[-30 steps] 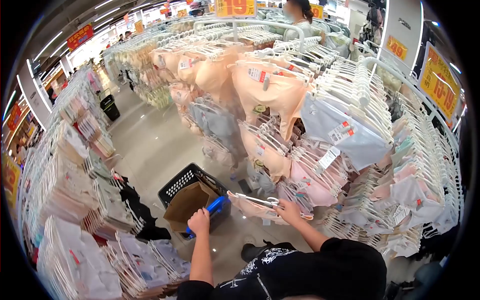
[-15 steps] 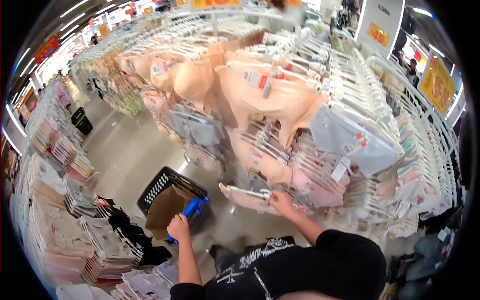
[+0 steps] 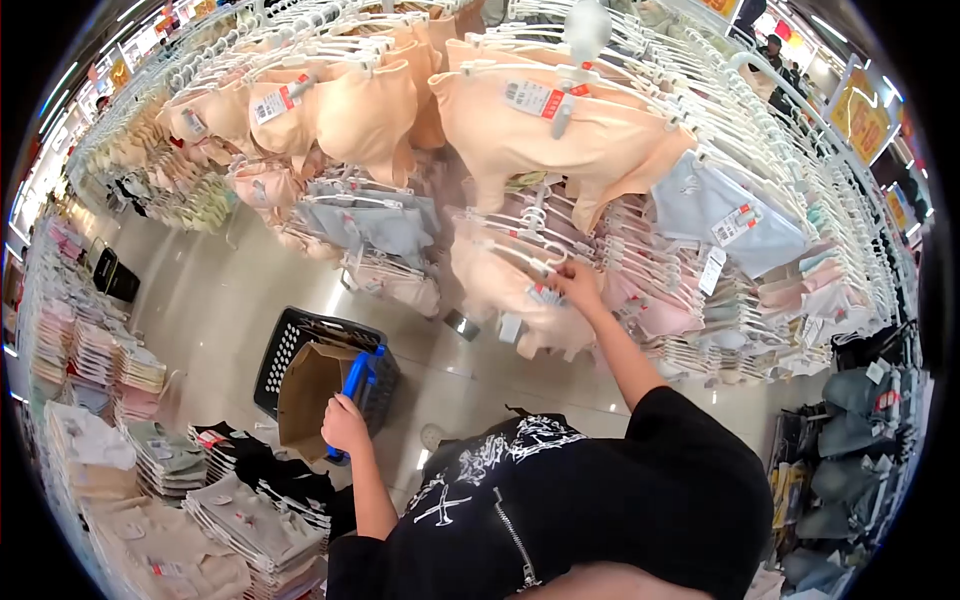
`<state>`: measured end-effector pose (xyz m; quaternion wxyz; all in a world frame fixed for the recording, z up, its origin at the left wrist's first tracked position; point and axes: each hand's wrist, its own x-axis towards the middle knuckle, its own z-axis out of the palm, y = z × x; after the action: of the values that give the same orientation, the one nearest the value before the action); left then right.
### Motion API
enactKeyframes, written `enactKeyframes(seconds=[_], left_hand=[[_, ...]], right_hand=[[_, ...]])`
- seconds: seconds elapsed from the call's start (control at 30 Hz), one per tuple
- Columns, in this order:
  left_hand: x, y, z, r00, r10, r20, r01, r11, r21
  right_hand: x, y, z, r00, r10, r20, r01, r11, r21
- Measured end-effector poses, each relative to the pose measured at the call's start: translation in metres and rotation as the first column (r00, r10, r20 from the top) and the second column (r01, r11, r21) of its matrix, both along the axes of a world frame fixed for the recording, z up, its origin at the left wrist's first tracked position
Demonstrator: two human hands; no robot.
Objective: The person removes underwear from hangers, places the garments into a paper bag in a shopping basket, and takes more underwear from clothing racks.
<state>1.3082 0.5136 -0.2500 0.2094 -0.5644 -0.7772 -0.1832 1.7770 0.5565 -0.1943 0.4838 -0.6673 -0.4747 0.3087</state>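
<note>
My left hand (image 3: 345, 424) is closing in a fist, left forearm (image 3: 372, 492) running up from the lower middle. My right arm (image 3: 625, 355) is reaching up and inward, elbow bending slightly, right hand (image 3: 574, 285) pinching with thumb and fingers, sitting higher than the left.

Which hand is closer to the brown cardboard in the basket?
Left. Your left hand is right beside the cardboard, gripping the blue handle. Your right hand is farther away, up at the peach clothes.
</note>
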Motion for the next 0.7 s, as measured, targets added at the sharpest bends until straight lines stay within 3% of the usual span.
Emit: enactKeyframes(seconds=[0.03, 0.07, 0.13, 0.23, 0.43, 0.53, 0.63, 0.7], left_hand=[[-0.004, 0.003, 0.001, 1.0, -0.003, 0.011, 0.003, 1.0, -0.013], [-0.006, 0.006, 0.002, 1.0, -0.004, 0.022, 0.004, 1.0, -0.025], [-0.013, 0.007, 0.001, 0.999, -0.016, 0.045, 0.019, 0.998, -0.052], [-0.015, 0.008, 0.002, 0.996, -0.05, 0.078, 0.056, 0.995, -0.079], [-0.022, 0.008, 0.0, 0.98, -0.11, 0.166, 0.13, 0.985, -0.117], [-0.024, 0.007, 0.004, 0.962, -0.152, 0.225, 0.188, 0.971, -0.147], [-0.026, 0.007, 0.008, 0.954, -0.18, 0.239, 0.215, 0.968, -0.13], [-0.026, 0.006, 0.011, 0.952, -0.158, 0.261, 0.21, 0.96, -0.185]], right_hand=[[0.0, 0.01, 0.008, 0.996, -0.011, 0.087, 0.017, 0.998, -0.057], [0.0, 0.02, 0.008, 1.0, -0.018, -0.018, 0.018, 1.0, -0.004], [0.013, 0.047, 0.007, 0.996, 0.09, -0.002, -0.09, 0.995, -0.032], [0.011, 0.061, 0.002, 0.995, 0.069, -0.07, -0.07, 0.998, -0.005], [-0.003, 0.068, -0.008, 1.0, -0.006, 0.015, 0.007, 1.0, -0.02], [-0.011, 0.062, 0.004, 0.919, -0.053, 0.391, 0.069, 0.997, -0.027], [-0.034, 0.05, 0.038, 0.658, -0.113, 0.745, 0.164, 0.987, 0.005], [-0.043, 0.045, 0.05, 0.647, -0.316, 0.694, 0.262, 0.947, 0.187]])
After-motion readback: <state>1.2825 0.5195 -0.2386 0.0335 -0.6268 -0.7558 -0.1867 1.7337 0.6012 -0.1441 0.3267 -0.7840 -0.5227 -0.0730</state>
